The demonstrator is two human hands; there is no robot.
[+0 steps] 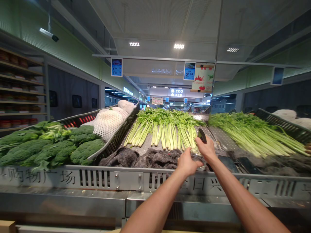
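Note:
My right hand (206, 148) is closed around a thing with a black, rounded upper part (202, 135); its kind is not clear. Close beside it, my left hand (187, 162) curls with thumb and fingers around a clear, shiny thing (200, 165) between the two hands, mostly hidden by them. Both hands are above the front of a grey crate (128, 179). Just behind them lie bunches of celery (167, 134), stalk ends toward me and leaves at the back. Dark grey cloth (148, 158) lies crumpled along the crate's front, left of my hands.
Broccoli heads (55, 147) fill the left crate, with white foam-netted produce (110, 119) behind them. A reflective panel (243, 94) stands at the right, showing celery. Price signs (189, 71) hang from a rail overhead. Stocked shelves (19, 87) stand far left.

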